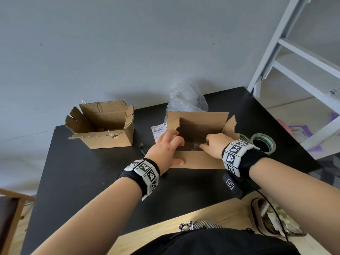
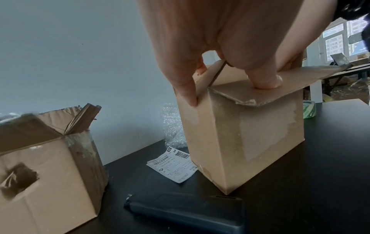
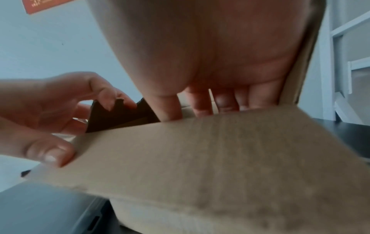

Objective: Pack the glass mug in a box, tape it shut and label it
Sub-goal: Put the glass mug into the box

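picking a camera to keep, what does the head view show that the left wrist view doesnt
Only the head view shows the right hand reaching into the open box and a second tape roll. Only the left wrist view shows a dark flat object near the box's base. Both share the left hand on the box, the torn box, bubble wrap and label.

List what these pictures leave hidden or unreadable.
- Mug: something faint shows inside the box in the head view; blur and the right hand prevent identifying it.
- Label print: too small.
- Right fingertips: the near flap hides them in the right wrist view.
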{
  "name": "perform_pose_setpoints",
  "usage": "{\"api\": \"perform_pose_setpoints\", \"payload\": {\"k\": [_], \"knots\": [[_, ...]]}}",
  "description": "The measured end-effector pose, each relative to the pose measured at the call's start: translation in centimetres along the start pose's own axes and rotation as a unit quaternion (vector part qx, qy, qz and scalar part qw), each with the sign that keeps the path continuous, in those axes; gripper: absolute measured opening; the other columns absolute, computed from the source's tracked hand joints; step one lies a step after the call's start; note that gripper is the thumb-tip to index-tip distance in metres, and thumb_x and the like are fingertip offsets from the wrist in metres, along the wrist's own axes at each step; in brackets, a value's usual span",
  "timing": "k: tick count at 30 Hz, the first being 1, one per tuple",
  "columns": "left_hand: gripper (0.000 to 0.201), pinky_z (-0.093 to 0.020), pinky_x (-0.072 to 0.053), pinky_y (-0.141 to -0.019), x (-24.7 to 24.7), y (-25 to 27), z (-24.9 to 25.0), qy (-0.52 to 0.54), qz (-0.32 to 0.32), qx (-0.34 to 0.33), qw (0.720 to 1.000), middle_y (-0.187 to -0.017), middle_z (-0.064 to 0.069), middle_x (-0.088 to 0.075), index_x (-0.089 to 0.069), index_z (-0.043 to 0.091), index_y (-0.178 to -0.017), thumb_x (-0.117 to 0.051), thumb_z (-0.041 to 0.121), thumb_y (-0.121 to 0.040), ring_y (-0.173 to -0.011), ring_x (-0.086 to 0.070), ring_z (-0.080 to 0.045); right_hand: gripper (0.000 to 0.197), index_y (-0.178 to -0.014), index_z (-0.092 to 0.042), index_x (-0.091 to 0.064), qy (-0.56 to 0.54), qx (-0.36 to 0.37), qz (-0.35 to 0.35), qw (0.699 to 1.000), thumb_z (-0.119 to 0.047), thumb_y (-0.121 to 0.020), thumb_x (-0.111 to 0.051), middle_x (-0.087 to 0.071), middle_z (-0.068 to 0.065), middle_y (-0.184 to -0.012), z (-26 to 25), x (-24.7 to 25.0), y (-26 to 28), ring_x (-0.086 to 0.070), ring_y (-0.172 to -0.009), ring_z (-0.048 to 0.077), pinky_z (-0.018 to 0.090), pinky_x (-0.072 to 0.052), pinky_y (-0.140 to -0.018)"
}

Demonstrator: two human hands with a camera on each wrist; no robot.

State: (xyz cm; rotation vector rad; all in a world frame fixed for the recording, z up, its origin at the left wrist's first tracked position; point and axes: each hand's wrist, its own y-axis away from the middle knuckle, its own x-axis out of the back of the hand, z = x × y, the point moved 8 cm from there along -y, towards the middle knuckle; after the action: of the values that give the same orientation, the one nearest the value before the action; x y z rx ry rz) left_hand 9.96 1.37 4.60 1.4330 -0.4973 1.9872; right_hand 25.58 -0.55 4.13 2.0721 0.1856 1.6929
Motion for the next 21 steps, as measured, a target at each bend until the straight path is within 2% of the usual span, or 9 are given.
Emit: {"api": "perform_pose_setpoints", "payload": {"k": [3, 6, 10, 13, 15, 17, 19, 20, 21], "knots": [[0.059, -0.032, -0.041, -0.101, 0.2, 0.1, -0.2, 0.031, 0.016, 0.006, 0.999, -0.147, 0.001, -0.021, -0.042, 0.021, -0.124, -0.075, 0.032, -0.077, -0.128, -0.035, -0.023, 0.049, -0.125, -0.014, -0.048, -0.011, 0.008, 0.028, 1.0, -0.05, -0.094, -0.038, -0.055, 0.009, -0.12, -0.1, -0.1, 0.5, -0.055, -0.107, 0.026, 0.036, -0.048, -0.087], [0.069, -0.029, -0.044, -0.097, 0.7, 0.4, -0.6, 0.061, 0.05, 0.022, 0.997, -0.144, 0.001, -0.022, -0.039, 0.016, -0.125, -0.078, 0.035, -0.072, -0.12, -0.043, -0.021, 0.055, -0.128, -0.019, -0.046, -0.032, 0.049, 0.065, 0.996, -0.058, -0.09, -0.04, -0.051, 0.006, -0.124, -1.1, -0.1, 1.1, -0.051, -0.112, 0.025, 0.04, -0.047, -0.09], [0.08, -0.033, -0.048, -0.093, 1.6, 1.4, -1.1, 0.023, 0.093, 0.069, 0.993, -0.141, 0.004, -0.027, -0.036, 0.017, -0.125, -0.078, 0.051, -0.065, -0.112, -0.048, -0.018, 0.063, -0.125, -0.022, -0.051, 0.01, 0.086, 0.038, 0.995, -0.067, -0.083, -0.042, -0.049, 0.003, -0.128, -1.8, -1.5, 1.4, -0.046, -0.118, 0.023, 0.039, -0.039, -0.098], [0.088, -0.039, -0.03, -0.112, 2.3, 1.9, -1.3, -0.055, 0.103, 0.094, 0.989, -0.141, 0.005, -0.034, -0.038, 0.019, -0.13, -0.071, 0.066, -0.063, -0.128, -0.038, -0.018, 0.071, -0.128, -0.018, -0.053, 0.031, 0.07, 0.036, 0.996, -0.071, -0.083, -0.038, -0.038, 0.006, -0.142, -1.0, -2.4, 1.5, -0.035, -0.13, 0.024, 0.038, -0.029, -0.107], [0.086, -0.041, -0.02, -0.117, 2.7, 1.9, -1.5, -0.109, 0.084, 0.113, 0.984, -0.138, 0.003, -0.038, -0.04, 0.02, -0.129, -0.064, 0.072, -0.065, -0.131, -0.034, -0.019, 0.07, -0.128, -0.019, -0.054, 0.027, 0.055, 0.057, 0.996, -0.07, -0.083, -0.038, -0.033, 0.008, -0.146, -0.4, -2.3, 1.8, -0.028, -0.135, 0.025, 0.039, -0.022, -0.111], [0.082, -0.043, -0.011, -0.119, 2.9, 1.9, -1.9, -0.148, 0.059, 0.129, 0.979, -0.134, 0.002, -0.043, -0.046, 0.02, -0.126, -0.055, 0.077, -0.067, -0.134, -0.031, -0.02, 0.06, -0.119, -0.017, -0.059, 0.008, 0.051, 0.131, 0.99, -0.064, -0.084, -0.045, -0.035, 0.012, -0.144, 0.0, -1.5, 2.5, -0.027, -0.136, 0.029, 0.041, -0.019, -0.113], [0.083, -0.044, -0.001, -0.118, 2.7, 1.6, -1.7, -0.189, 0.029, 0.121, 0.974, -0.138, 0.0, -0.042, -0.046, 0.019, -0.131, -0.046, 0.079, -0.073, -0.139, -0.024, -0.021, 0.048, -0.098, -0.01, -0.063, 0.009, 0.051, 0.252, 0.966, -0.055, -0.081, -0.059, -0.043, 0.02, -0.135, 0.4, 0.0, 3.7, -0.032, -0.132, 0.038, 0.05, -0.02, -0.113], [0.084, -0.043, 0.001, -0.118, 2.4, 1.4, -1.5, -0.201, 0.016, 0.112, 0.973, -0.141, -0.001, -0.04, -0.043, 0.017, -0.135, -0.043, 0.078, -0.076, -0.14, -0.023, -0.021, 0.047, -0.095, -0.008, -0.062, 0.014, 0.038, 0.291, 0.956, -0.052, -0.078, -0.063, -0.042, 0.024, -0.135, 0.6, 0.5, 4.2, -0.031, -0.133, 0.041, 0.054, -0.018, -0.113], [0.085, -0.041, 0.0, -0.118, 2.2, 1.2, -1.3, -0.198, 0.008, 0.109, 0.974, -0.143, -0.002, -0.039, -0.04, 0.016, -0.138, -0.042, 0.076, -0.078, -0.14, -0.023, -0.021, 0.051, -0.102, -0.007, -0.059, 0.017, 0.019, 0.3, 0.954, -0.052, -0.078, -0.062, -0.035, 0.028, -0.141, 0.9, 0.6, 4.4, -0.023, -0.137, 0.043, 0.054, -0.013, -0.114]]}}
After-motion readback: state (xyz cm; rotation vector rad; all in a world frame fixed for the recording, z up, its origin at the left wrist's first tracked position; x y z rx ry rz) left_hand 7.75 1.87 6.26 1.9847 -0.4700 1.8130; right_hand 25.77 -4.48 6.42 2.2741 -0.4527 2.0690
